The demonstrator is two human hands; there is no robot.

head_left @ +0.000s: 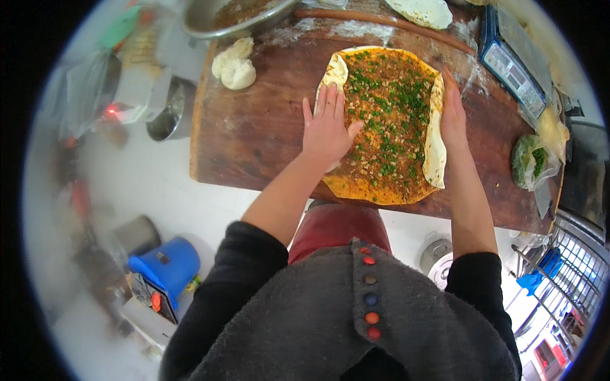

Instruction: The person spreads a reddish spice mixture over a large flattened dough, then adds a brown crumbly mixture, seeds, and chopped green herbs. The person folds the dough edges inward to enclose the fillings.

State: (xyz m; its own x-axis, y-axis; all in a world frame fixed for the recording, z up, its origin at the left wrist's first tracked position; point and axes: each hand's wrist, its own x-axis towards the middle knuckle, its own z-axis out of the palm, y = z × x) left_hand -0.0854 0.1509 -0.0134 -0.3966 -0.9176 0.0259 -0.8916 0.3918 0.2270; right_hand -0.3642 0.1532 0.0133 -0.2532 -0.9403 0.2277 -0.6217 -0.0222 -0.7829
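A large flat sheet of dough point(384, 120) lies on the wooden table, spread with orange-brown paste, chopped green herbs and nut-like bits. Its right edge is folded inward in a pale strip point(434, 149); part of the left edge is turned in too. My left hand point(327, 127) rests on the left side, fingers stretched out over the folded rim and thumb pointing onto the filling. Along the outside of the right fold, my right hand point(453, 117) stands on edge with straight fingers. Its fingertips are partly hard to make out against the dough.
Pale dough lumps point(235, 65) sit at the table's left, below a steel bowl point(244, 22). A long rolling pin point(387, 24) lies across the back amid flour. To the right are a blue scale point(513, 70) and a bag of greens point(530, 160). A blue bin point(166, 267) stands lower left.
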